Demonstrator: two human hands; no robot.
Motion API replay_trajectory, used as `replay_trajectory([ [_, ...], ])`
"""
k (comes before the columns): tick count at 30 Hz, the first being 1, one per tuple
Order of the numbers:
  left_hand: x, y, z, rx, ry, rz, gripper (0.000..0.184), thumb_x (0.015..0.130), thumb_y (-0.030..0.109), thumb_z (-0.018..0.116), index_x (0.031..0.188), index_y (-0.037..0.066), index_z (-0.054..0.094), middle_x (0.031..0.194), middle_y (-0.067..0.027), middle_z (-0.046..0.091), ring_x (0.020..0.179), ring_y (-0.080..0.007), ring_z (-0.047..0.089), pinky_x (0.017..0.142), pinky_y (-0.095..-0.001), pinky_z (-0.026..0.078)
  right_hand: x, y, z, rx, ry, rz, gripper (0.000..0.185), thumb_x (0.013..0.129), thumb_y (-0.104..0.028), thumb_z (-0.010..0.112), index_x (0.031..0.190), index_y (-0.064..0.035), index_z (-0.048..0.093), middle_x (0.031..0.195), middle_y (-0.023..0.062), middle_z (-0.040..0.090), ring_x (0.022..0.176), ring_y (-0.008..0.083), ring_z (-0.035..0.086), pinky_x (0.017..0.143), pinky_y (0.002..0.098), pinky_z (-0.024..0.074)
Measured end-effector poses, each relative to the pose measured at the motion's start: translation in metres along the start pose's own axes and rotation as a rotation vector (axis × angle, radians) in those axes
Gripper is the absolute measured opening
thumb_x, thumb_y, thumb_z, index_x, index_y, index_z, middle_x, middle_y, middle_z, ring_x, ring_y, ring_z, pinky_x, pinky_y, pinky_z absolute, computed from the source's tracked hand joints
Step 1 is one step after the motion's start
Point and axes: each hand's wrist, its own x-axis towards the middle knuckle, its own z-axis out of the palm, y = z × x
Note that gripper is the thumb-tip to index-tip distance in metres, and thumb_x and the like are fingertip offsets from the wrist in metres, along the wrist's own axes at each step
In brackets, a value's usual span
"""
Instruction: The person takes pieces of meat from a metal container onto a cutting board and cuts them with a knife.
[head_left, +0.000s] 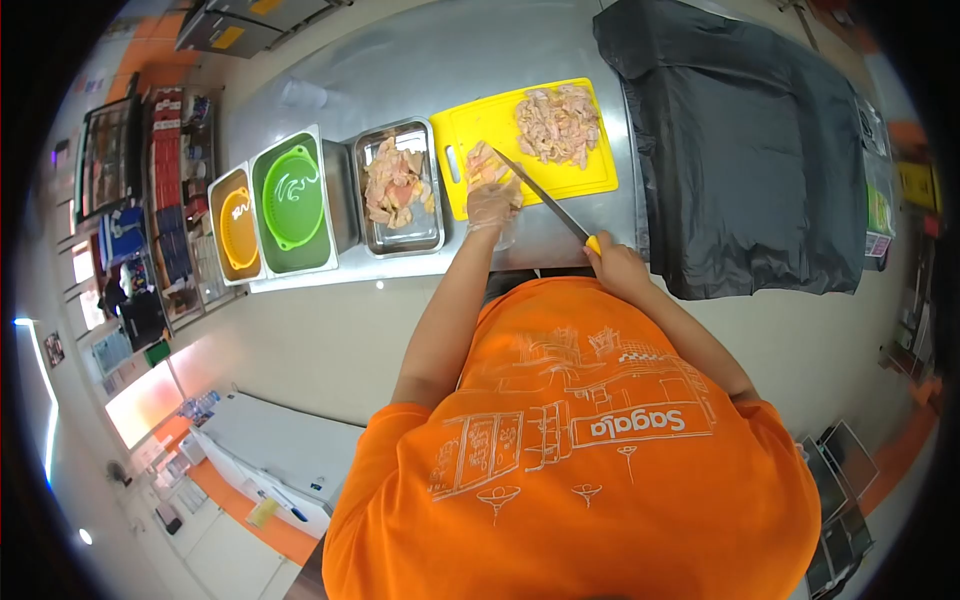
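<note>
My left hand (493, 205), in a clear plastic glove, presses on a piece of raw meat (482, 163) at the left part of the yellow cutting board (560, 185). My right hand (620, 268) is closed round the yellow handle of a knife (548, 202). Its long blade slants up and left across the board, with the tip beside the meat under my left hand. A pile of cut meat (558, 124) lies on the board's upper right. Left of the board, a metal tray (436, 228) holds larger meat pieces (394, 182).
Left of the tray stand metal containers with a green basket (293, 198) and an orange basket (238, 228). A black plastic cover (750, 160) lies over something at the right. All rest along the steel table (400, 65). A white chest (270, 440) is at lower left.
</note>
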Motion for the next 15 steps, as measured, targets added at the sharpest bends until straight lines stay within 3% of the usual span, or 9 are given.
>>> replay_trajectory([
  [2, 0.004, 0.0, -0.012, 0.143, -0.055, -0.124, 0.06, 0.087, 0.043, 0.082, 0.121, -0.005, 0.07, 0.088, -0.0088, 0.075, 0.062, -0.0145, 0.065, 0.058, -0.0278, 0.053, 0.003, -0.004, 0.001, -0.053, -0.011, 0.021, 0.037, 0.106, -0.039, 0.048, 0.116, -0.0035, 0.048, 0.086, 0.0301, 0.069, 0.083, 0.0519, 0.068, 0.076, 0.0615, 0.0521],
  [5, 0.008, -0.016, -0.012, -0.033, -0.02, -0.026, 0.05, 0.089, 0.038, 0.08, 0.114, -0.005, 0.072, 0.077, -0.0055, 0.073, 0.056, -0.0125, 0.062, 0.056, -0.0271, 0.051, 0.003, 0.0, 0.005, -0.083, 0.041, 0.075, 0.037, 0.106, -0.039, 0.048, 0.116, -0.0033, 0.048, 0.086, 0.029, 0.07, 0.082, 0.0511, 0.068, 0.076, 0.0612, 0.0527],
  [8, -0.022, 0.034, -0.002, 0.015, 0.029, 0.085, 0.035, 0.091, 0.029, 0.077, 0.105, -0.003, 0.073, 0.076, -0.0056, 0.072, 0.058, -0.011, 0.064, 0.056, -0.0278, 0.052, -0.006, 0.002, 0.0, -0.048, 0.075, 0.107, 0.037, 0.106, -0.039, 0.048, 0.116, -0.0032, 0.048, 0.084, 0.0284, 0.07, 0.081, 0.0508, 0.068, 0.074, 0.061, 0.053],
  [11, -0.014, 0.044, 0.001, -0.093, -0.123, 0.068, 0.029, 0.092, 0.024, 0.075, 0.103, -0.003, 0.071, 0.077, -0.0057, 0.072, 0.062, -0.0126, 0.068, 0.056, -0.0289, 0.053, -0.019, 0.002, -0.009, -0.013, 0.127, 0.105, 0.036, 0.106, -0.038, 0.048, 0.114, -0.0032, 0.049, 0.082, 0.0289, 0.07, 0.079, 0.0512, 0.068, 0.072, 0.0614, 0.0526],
  [15, -0.037, 0.085, 0.005, -0.138, -0.183, 0.083, 0.033, 0.092, 0.023, 0.074, 0.111, -0.003, 0.068, 0.083, -0.0077, 0.073, 0.066, -0.0157, 0.07, 0.055, -0.0296, 0.054, -0.033, -0.001, -0.026, 0.045, 0.236, 0.107, 0.034, 0.106, -0.037, 0.05, 0.111, -0.003, 0.049, 0.08, 0.0298, 0.069, 0.078, 0.0517, 0.068, 0.071, 0.0621, 0.0518],
])
